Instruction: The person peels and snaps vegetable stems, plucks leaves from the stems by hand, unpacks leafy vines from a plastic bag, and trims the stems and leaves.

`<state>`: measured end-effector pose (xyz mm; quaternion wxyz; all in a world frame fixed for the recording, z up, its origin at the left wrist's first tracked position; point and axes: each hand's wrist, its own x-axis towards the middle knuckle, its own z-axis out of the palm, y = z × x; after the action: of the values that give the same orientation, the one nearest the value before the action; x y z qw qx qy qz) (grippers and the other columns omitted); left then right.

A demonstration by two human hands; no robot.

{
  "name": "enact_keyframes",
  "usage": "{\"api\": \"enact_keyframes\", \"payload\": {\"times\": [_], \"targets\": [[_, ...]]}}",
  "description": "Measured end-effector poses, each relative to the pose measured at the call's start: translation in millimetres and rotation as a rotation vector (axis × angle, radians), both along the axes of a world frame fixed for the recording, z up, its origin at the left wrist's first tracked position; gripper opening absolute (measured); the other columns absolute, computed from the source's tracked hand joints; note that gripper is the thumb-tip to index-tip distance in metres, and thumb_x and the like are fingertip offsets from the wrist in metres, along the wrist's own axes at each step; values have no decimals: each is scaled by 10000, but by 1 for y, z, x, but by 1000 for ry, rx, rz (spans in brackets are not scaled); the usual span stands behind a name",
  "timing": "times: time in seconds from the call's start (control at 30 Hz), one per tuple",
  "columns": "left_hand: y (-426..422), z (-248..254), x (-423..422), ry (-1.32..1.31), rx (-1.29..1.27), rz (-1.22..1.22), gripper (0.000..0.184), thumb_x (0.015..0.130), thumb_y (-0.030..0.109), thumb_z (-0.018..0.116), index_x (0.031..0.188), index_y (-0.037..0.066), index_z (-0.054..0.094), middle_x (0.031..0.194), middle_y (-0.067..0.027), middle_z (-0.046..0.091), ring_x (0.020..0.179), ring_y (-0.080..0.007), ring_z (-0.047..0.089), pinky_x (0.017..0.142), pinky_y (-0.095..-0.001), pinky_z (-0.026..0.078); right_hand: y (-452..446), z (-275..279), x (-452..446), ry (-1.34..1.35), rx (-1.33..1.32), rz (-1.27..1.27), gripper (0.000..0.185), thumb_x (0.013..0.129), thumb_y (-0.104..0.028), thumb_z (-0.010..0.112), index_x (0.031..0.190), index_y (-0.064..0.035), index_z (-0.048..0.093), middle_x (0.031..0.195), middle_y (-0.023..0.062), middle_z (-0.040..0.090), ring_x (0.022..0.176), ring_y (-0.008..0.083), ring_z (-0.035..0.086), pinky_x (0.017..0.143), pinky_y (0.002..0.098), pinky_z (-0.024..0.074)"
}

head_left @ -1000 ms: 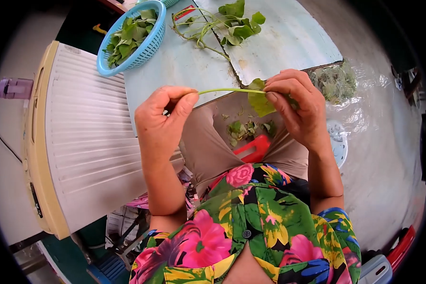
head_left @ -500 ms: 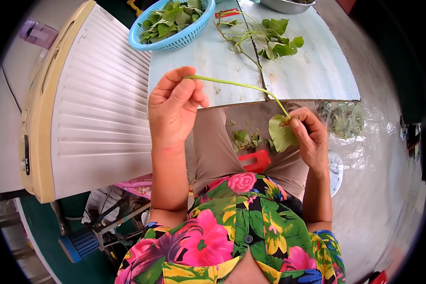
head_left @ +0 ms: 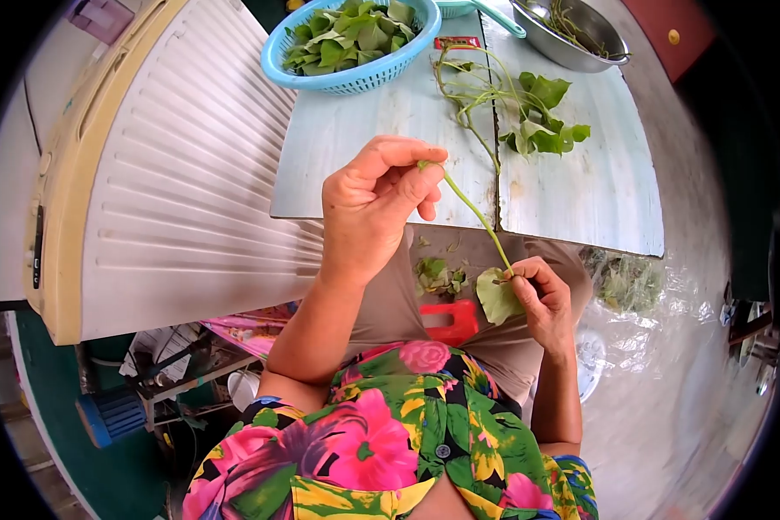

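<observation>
Two hands hold one thin green stem (head_left: 477, 212) between them, over the lap and near the front edge of the desk (head_left: 338, 113). The left hand (head_left: 368, 204) pinches its upper end with thumb and forefinger, and the right hand (head_left: 548, 305) pinches its lower end, just beside the leaf (head_left: 497, 297), which hangs there. The hands are apart from each other, and the stem is almost straight.

The stem looks tender, so it could snap if the hands pull apart too strongly. If the right hand squeezes or twists too hard, the leaf could tear at its base. If a pinch is too loose, the piece could slip and fall toward the leaf scraps (head_left: 438, 276) on the floor, beside the red plastic object (head_left: 449, 321).

On the desk lies a leafy vine (head_left: 542, 126); its bare end points toward the person, and a sleeve or wrist could drag it. The blue basket (head_left: 355, 81) is heaped with leaves, so a knock could spill some. The metal bowl (head_left: 572, 54), holding stems, stands close to the desk's far edge.
</observation>
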<state>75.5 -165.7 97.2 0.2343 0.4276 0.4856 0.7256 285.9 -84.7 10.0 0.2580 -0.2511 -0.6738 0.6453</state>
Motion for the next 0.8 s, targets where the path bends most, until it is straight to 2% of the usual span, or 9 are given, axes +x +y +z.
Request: {"api": "enact_keyframes", "payload": {"times": [0.17, 0.27, 0.4, 0.47, 0.5, 0.53, 0.6, 0.73, 0.8], "targets": [[5, -3, 10, -266, -27, -77, 122, 820, 32, 528, 933, -13, 535, 819, -141, 601, 608, -141, 595, 493, -230, 495, -5, -15, -11, -17, 13, -118, 62, 795, -45, 501, 751, -2, 511, 735, -15, 485, 621, 49, 388, 568, 176, 325], [6, -6, 13, -189, 9, -105, 136, 865, 44, 443, 988, 9, 488, 860, -163, 586, 548, -161, 578, 452, -260, 490, -6, -14, -15, 15, -198, -194, 77, 806, -61, 493, 748, -13, 511, 720, -33, 480, 631, 36, 382, 572, 172, 316], [6, -10, 10, -125, 72, -79, 131, 873, 46, 424, 985, 16, 485, 830, -153, 583, 541, -159, 573, 444, -257, 483, -2, -15, -20, 24, -300, -244, 104, 801, -104, 490, 733, -29, 516, 714, -37, 478, 644, 31, 376, 597, 167, 310], [2, 2, 1, -253, 331, 66, 125, 870, 45, 429, 976, 15, 487, 811, -144, 580, 533, -157, 567, 435, -256, 474, 9, -39, -17, -14, -385, -360, 114, 788, -108, 481, 719, -30, 526, 713, -32, 488, 650, 35, 378, 604, 169, 311], [-1, 13, -5, -249, 402, 97, 175, 831, 22, 506, 1002, -13, 484, 801, -128, 591, 555, -149, 581, 478, -260, 497, 16, -60, -12, -49, -433, -400, 122, 776, -103, 468, 718, -23, 540, 709, -28, 497, 649, 42, 383, 610, 171, 314], [-1, 14, -4, -251, 407, 98, 175, 831, 22, 506, 1002, -13, 484, 801, -128, 591, 555, -149, 581, 478, -260, 497, 19, -80, -5, -77, -434, -393, 121, 786, -118, 504, 749, -16, 557, 719, -30, 508, 658, 46, 401, 623, 175, 323], [2, 14, 5, -118, 171, 46, 207, 820, 5, 516, 1024, -4, 484, 809, -123, 591, 572, -143, 584, 493, -250, 497, 16, -93, -3, -91, -378, -356, 122, 802, -130, 549, 784, -11, 571, 750, -32, 525, 684, 47, 426, 647, 180, 339], [10, -5, 5, -344, -14, -21, 205, 812, 5, 528, 1013, -23, 494, 831, -125, 593, 663, -157, 603, 588, -269, 530, 8, -76, -6, -56, -338, -294, 128, 812, -137, 576, 808, -9, 578, 783, -33, 541, 714, 40, 440, 668, 180, 352], [12, -4, 6, -349, -33, -30, 173, 812, 8, 529, 979, -33, 508, 842, -126, 592, 700, -167, 608, 631, -278, 535, 4, -54, -10, 25, -361, -277, 118, 818, -126, 570, 825, -9, 582, 797, -33, 550, 717, 33, 442, 671, 173, 359]]}}
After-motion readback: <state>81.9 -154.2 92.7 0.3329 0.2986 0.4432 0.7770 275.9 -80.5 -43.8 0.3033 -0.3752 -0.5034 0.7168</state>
